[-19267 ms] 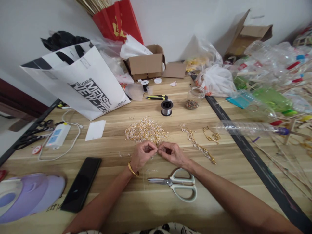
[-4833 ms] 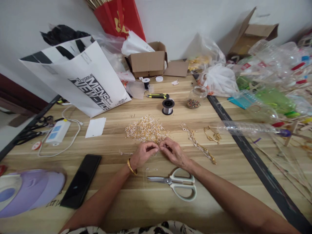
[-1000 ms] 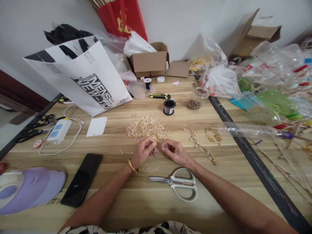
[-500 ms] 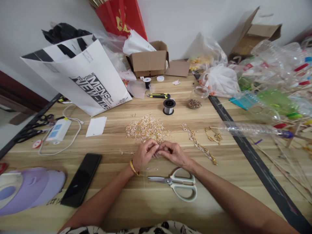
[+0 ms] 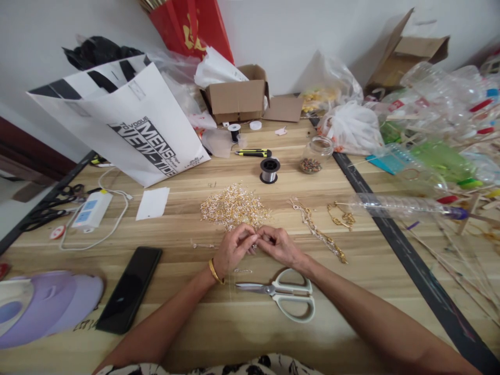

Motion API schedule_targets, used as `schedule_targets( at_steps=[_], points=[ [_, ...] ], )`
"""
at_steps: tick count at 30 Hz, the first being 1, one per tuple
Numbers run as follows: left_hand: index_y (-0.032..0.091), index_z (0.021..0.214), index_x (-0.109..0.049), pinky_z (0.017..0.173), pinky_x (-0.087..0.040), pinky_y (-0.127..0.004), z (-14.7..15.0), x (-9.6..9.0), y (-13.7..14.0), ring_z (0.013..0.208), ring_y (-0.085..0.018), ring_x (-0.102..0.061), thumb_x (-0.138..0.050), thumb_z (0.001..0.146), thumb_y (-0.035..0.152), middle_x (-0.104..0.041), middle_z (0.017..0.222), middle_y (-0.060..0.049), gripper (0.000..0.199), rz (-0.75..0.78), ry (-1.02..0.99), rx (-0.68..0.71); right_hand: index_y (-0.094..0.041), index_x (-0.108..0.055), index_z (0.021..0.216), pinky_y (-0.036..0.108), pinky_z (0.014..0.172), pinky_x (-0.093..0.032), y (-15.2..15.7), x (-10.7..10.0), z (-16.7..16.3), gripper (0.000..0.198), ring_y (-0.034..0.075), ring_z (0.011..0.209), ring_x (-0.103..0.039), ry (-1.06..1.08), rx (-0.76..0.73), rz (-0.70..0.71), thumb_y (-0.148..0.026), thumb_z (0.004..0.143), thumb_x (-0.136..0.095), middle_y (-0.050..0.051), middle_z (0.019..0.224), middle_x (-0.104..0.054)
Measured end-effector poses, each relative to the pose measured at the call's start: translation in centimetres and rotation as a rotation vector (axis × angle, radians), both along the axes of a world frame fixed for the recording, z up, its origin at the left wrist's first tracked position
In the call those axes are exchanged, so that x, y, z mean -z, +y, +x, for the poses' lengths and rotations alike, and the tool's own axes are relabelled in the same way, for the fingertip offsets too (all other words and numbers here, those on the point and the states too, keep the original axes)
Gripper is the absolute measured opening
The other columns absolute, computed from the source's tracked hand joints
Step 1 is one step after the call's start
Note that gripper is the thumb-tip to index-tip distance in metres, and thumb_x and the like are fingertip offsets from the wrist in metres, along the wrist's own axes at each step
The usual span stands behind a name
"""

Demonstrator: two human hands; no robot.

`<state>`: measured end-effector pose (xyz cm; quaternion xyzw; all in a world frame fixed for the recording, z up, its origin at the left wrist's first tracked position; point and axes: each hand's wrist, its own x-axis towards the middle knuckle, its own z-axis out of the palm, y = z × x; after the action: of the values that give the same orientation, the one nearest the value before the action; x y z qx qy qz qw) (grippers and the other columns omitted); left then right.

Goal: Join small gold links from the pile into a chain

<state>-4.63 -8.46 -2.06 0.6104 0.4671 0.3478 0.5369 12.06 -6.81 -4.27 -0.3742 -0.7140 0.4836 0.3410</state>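
Observation:
My left hand [image 5: 235, 250], with a gold bangle [image 5: 214, 272] at its wrist, meets my right hand [image 5: 279, 245] at the fingertips. Both are closed in a pinch; what lies between the fingers is too small to make out. Just beyond them spreads a pile of gold and clear beads [image 5: 230, 203]. A short beaded strand [image 5: 242, 271] lies below my left hand, and another thin strand [image 5: 205, 245] to its left. White-handled scissors [image 5: 279, 291] rest nearer to me, blades pointing left. To the right lie a beaded chain [image 5: 320, 234] and a gold chain [image 5: 341, 217].
Behind the beads stand a wire spool [image 5: 269, 171], a utility knife [image 5: 253, 153] and a jar of beads [image 5: 312, 159]. A phone [image 5: 130, 289], a power strip [image 5: 91, 209] and a white paper bag [image 5: 128, 120] are on the left. Plastic bottles [image 5: 437, 151] crowd the right.
The view has shifted very slightly. My fingertips have moved a little while staying pinched together; the objects on the table lie as before.

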Motion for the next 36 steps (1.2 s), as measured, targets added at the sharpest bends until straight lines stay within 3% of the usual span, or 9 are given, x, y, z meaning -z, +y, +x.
schedule_targets(
  at_steps=[7,14,22,30,36],
  points=[
    [0.014,0.092,-0.047,0.060,-0.047,-0.024,-0.5,0.3,0.7,0.064,-0.012,-0.060,-0.065,0.074,0.030,-0.061,0.072,-0.001,0.030,-0.139,-0.116,0.068,-0.015,-0.056,0.082,0.021,0.048,-0.028,0.0,0.2,0.3,0.024,0.008,0.050,-0.033,0.048,0.026,-0.011,-0.037,0.088,-0.048,-0.004,0.058,-0.043],
    [0.010,0.084,-0.062,0.062,-0.045,-0.023,-1.0,0.6,1.0,0.062,-0.011,-0.055,-0.063,0.074,0.026,-0.061,0.069,-0.002,0.019,-0.098,-0.005,0.070,-0.016,-0.055,0.081,0.022,0.051,-0.029,0.0,0.2,0.3,0.022,0.009,0.053,-0.035,0.076,0.056,0.007,-0.036,0.088,-0.048,-0.004,0.060,-0.042],
    [0.010,0.079,-0.060,0.057,-0.045,-0.022,-1.3,0.6,1.1,0.058,-0.010,-0.054,-0.063,0.072,0.030,-0.060,0.066,-0.002,0.021,-0.130,-0.068,0.068,-0.016,-0.054,0.081,0.021,0.048,-0.027,-0.1,0.1,0.2,0.023,0.009,0.050,-0.033,0.091,0.083,-0.019,-0.037,0.088,-0.047,-0.006,0.056,-0.035],
    [0.010,0.072,-0.061,0.054,-0.040,-0.020,-1.0,0.3,0.9,0.057,-0.009,-0.050,-0.058,0.073,0.019,-0.058,0.064,-0.002,0.010,0.088,0.181,0.076,-0.016,-0.056,0.080,0.022,0.051,-0.029,-0.2,0.2,0.2,0.023,0.010,0.053,-0.036,0.039,0.077,0.042,-0.037,0.088,-0.048,-0.004,0.058,-0.042],
    [0.011,0.073,-0.060,0.052,-0.039,-0.019,-0.9,0.7,0.9,0.055,-0.009,-0.048,-0.055,0.073,0.017,-0.057,0.062,0.000,0.008,0.146,0.228,0.086,-0.016,-0.057,0.080,0.022,0.053,-0.032,-0.3,0.1,0.2,0.022,0.010,0.056,-0.041,0.032,0.066,0.071,-0.035,0.088,-0.048,-0.001,0.065,-0.050]
  ],
)
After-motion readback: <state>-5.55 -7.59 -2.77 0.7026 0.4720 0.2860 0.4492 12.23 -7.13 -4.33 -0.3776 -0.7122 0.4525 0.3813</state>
